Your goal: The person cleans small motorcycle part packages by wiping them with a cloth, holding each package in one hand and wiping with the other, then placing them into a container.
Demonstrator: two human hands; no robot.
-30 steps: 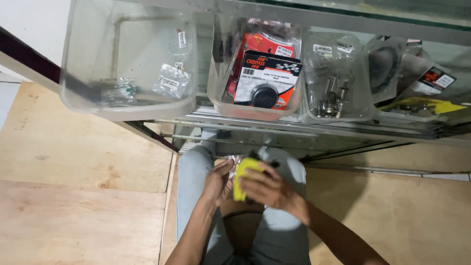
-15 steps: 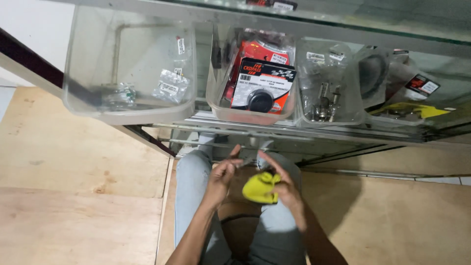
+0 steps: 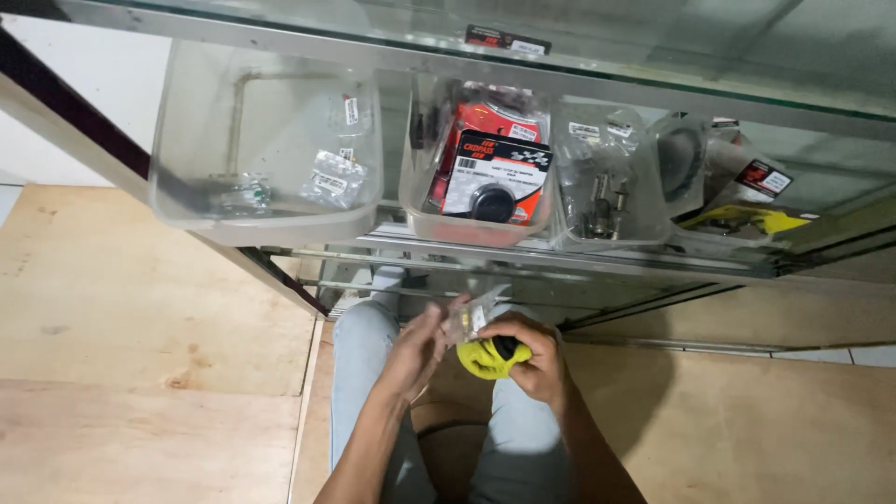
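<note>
Compared with a moment ago, the yellow cloth (image 3: pixel 483 359) sits lower and is now bunched in the right hand (image 3: pixel 534 359), whose fingers curl closed around it, while the left hand (image 3: pixel 415 350) has come off the cloth and pinches a small clear plastic packet (image 3: pixel 474 315) between thumb and fingertips, just above the cloth; the packet looks freshly lifted clear of the wiping, as far as I can judge. Both hands hover over the person's lap, above light jeans, with the plywood floor (image 3: pixel 140 373) to the left of the hands. Above and beyond the hands runs a glass shelf (image 3: pixel 653 271) carrying 3 clear plastic bins. The bin up and left of the hands (image 3: pixel 266 219) holds a few small bagged parts and is otherwise mostly bare. The bin straight above (image 3: pixel 471 229) holds red-and-black carded packages. The bin up and right (image 3: pixel 607 233) holds metal bolts or studs, too small to tell apart. Further right lie loose bagged parts (image 3: pixel 737 201), 1 with a yellow card.
</note>
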